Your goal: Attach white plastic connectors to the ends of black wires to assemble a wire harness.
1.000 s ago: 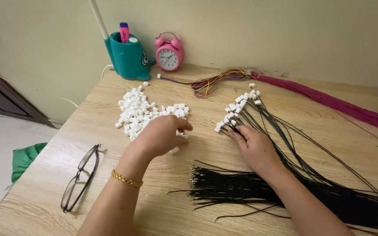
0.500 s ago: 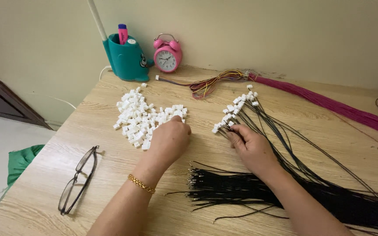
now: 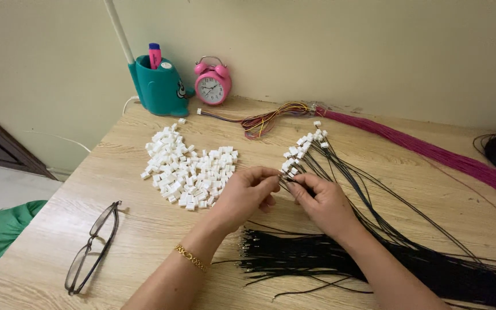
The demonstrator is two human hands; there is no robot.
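Left hand: my left hand (image 3: 247,192) sits just right of the pile of white connector housings (image 3: 188,169), fingertips pinched together at the meeting point with the other hand. Something small appears to be between them, probably a housing, but it is too small to confirm.
Right hand: my right hand (image 3: 324,202) is pinched on the end of a thin black wire (image 3: 340,172), thumb and forefinger closed near its tip.
Work item location: the wire end and the pinched piece meet between both hands, above the table (image 3: 121,229), just below the row of finished wires with white plugs (image 3: 302,146).
Supply: the bundle of loose black wires (image 3: 317,258) lies under my right wrist, touching the forearm.
Method, my judgement: hold the wire close to its tip so it does not buckle, line the terminal squarely with the housing opening, and push straight rather than at an angle.
Check, my judgement: a light tug after seating would show whether the terminal has locked.
Risk, my judgement: neighbouring black wires cross under my fingers and could snag.
Surroundings: spectacles (image 3: 93,247) lie at the left near the edge; a teal pen holder (image 3: 159,86), pink alarm clock (image 3: 212,86) and magenta wire bundle (image 3: 431,152) sit at the back, well apart.
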